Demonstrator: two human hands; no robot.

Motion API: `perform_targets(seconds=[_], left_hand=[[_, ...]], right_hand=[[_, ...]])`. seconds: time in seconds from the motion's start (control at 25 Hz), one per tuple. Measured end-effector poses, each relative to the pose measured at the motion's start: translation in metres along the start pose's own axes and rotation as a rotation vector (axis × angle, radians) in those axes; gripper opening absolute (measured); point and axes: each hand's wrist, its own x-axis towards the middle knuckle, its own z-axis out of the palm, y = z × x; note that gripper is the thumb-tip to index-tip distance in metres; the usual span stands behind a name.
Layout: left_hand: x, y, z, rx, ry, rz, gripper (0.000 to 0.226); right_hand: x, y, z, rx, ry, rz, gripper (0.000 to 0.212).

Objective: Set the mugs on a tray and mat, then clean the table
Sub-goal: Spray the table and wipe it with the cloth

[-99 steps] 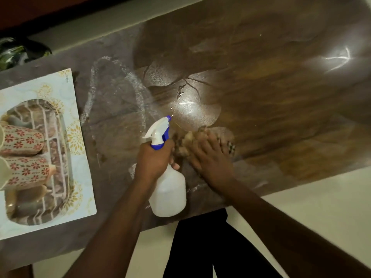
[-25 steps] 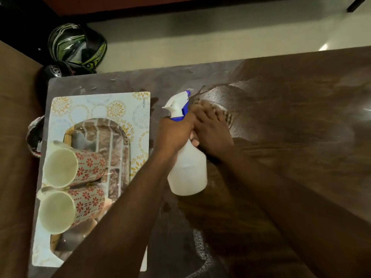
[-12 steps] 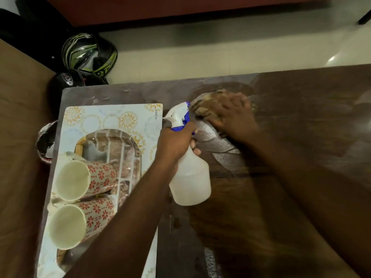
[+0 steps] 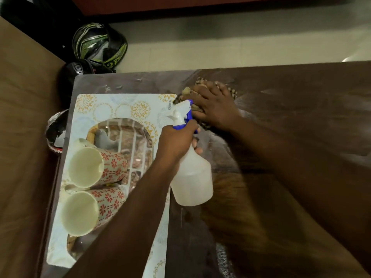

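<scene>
Two cream mugs with red flower patterns, one farther (image 4: 96, 167) and one nearer (image 4: 88, 211), stand side by side on a brick-patterned tray (image 4: 138, 141). The tray rests on a pale floral mat (image 4: 124, 107) at the table's left end. My left hand (image 4: 176, 141) grips the neck of a white spray bottle (image 4: 192, 181) with a blue trigger, held above the table beside the mat. My right hand (image 4: 216, 109) presses flat on a crumpled checked cloth (image 4: 200, 85) against the dark wooden table (image 4: 301, 117), near the mat's far right corner.
Two helmets, one green-black (image 4: 98, 43) and one dark (image 4: 78, 71), lie on the floor beyond the table's far left corner. A brown surface (image 4: 22, 137) runs along the left side. Wet streaks mark the tabletop to the right of my hand.
My right hand has slid the cloth leftward along the far part of the table, toward the mat's corner. My left hand still holds the spray bottle in about the same place.
</scene>
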Motion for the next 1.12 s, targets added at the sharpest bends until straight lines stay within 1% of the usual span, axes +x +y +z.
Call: perform_targets(seconds=[0.04, 0.08, 0.16, 0.2, 0.24, 0.28, 0.36, 0.4, 0.44, 0.52, 0.56, 0.6, 0.64, 0.68, 0.72, 0.76, 0.8, 0.88, 0.92, 0.96, 1.0, 1.04, 1.08, 1.12], left_hand=[[-0.001, 0.002, -0.004, -0.018, 0.000, 0.005, 0.017], [-0.002, 0.004, -0.008, -0.039, 0.000, 0.015, 0.016], [0.002, 0.005, -0.013, -0.059, -0.003, 0.030, 0.017], [0.005, 0.003, -0.013, -0.057, 0.001, 0.032, 0.017], [0.006, 0.000, -0.013, -0.053, 0.008, 0.030, 0.018], [0.006, -0.005, -0.013, -0.049, 0.010, 0.028, 0.019], [0.002, -0.009, -0.016, -0.036, 0.005, 0.023, 0.018], [-0.002, -0.009, -0.017, -0.042, -0.005, 0.017, 0.017], [-0.007, -0.007, -0.019, -0.054, -0.016, 0.012, 0.015], [-0.012, -0.004, -0.024, -0.066, -0.023, 0.024, 0.014], [-0.012, -0.004, -0.026, -0.064, -0.018, 0.042, 0.015], [-0.013, -0.006, -0.028, -0.057, -0.013, 0.064, 0.015], [-0.014, -0.007, -0.029, -0.042, -0.013, 0.087, 0.016], [-0.017, -0.008, -0.029, -0.027, -0.012, 0.109, 0.016], [-0.021, -0.009, -0.029, -0.024, -0.005, 0.125, 0.016], [-0.027, -0.011, -0.030, -0.038, 0.010, 0.129, 0.016], [-0.034, -0.013, -0.031, -0.053, 0.021, 0.128, 0.015], [-0.042, -0.015, -0.033, -0.085, 0.009, 0.121, 0.012], [-0.046, -0.020, -0.034, -0.101, -0.008, 0.106, 0.013], [-0.050, -0.027, -0.036, -0.106, -0.024, 0.084, 0.014], [-0.055, -0.036, -0.038, -0.105, -0.039, 0.061, 0.015], [-0.062, -0.048, -0.040, -0.108, -0.049, 0.036, 0.017], [-0.070, -0.062, -0.043, -0.125, -0.053, -0.003, 0.019], [-0.078, -0.076, -0.047, -0.148, -0.059, -0.056, 0.021]], right_hand=[[0.003, 0.007, -0.003, -0.008, 0.003, -0.014, 0.052], [0.013, 0.011, -0.007, -0.009, -0.002, 0.058, 0.051], [0.038, 0.004, -0.010, 0.000, 0.011, 0.322, 0.049], [0.046, -0.007, -0.010, -0.002, 0.020, 0.387, 0.048], [0.045, -0.016, -0.009, 0.014, 0.008, 0.368, 0.048], [0.036, -0.021, -0.004, 0.030, -0.002, 0.276, 0.049], [0.004, -0.014, 0.002, 0.019, 0.031, 0.033, 0.052], [-0.005, -0.004, 0.001, 0.001, 0.058, -0.020, 0.051], [-0.004, 0.000, -0.001, -0.025, 0.079, 0.006, 0.049], [0.010, -0.014, -0.003, -0.028, 0.119, 0.250, 0.047], [0.014, -0.027, -0.003, -0.008, 0.122, 0.318, 0.048], [0.006, -0.037, -0.003, 0.026, 0.087, 0.296, 0.051], [-0.010, -0.044, -0.002, 0.048, 0.072, 0.185, 0.052], [-0.032, -0.043, 0.001, 0.039, 0.078, 0.029, 0.051], [-0.051, -0.031, -0.001, 0.015, 0.063, -0.110, 0.048], [-0.057, -0.016, -0.007, -0.008, 0.041, -0.169, 0.047], [-0.054, -0.011, -0.013, -0.016, 0.020, -0.110, 0.047], [-0.039, -0.026, -0.015, -0.015, -0.003, 0.221, 0.052], [-0.039, -0.045, -0.014, 0.025, -0.003, 0.328, 0.055], [-0.051, -0.065, -0.013, 0.065, -0.017, 0.338, 0.055], [-0.074, -0.081, -0.014, 0.088, -0.016, 0.270, 0.054], [-0.108, -0.091, -0.014, 0.072, -0.009, 0.153, 0.051], [-0.145, -0.092, -0.016, 0.055, -0.013, 0.025, 0.049], [-0.171, -0.084, -0.022, 0.022, -0.026, -0.060, 0.049]])
